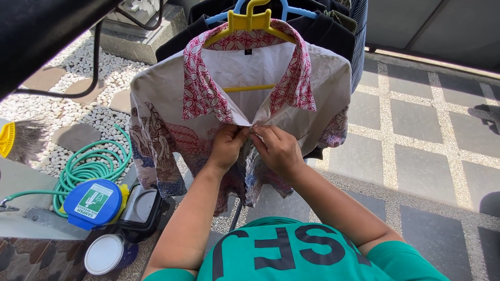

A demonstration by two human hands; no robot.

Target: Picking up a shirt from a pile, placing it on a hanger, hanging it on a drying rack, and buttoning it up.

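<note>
The shirt (172,99) hangs on a yellow hanger (250,23) so both sides meet. The left hand (227,145) and right hand (277,148) each pinch one front edge, closed on the cloth.

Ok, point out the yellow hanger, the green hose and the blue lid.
yellow hanger (250,21), head view, on its flat neck.
green hose (86,169), head view, on the coils.
blue lid (94,202), head view, on its top face.
</note>
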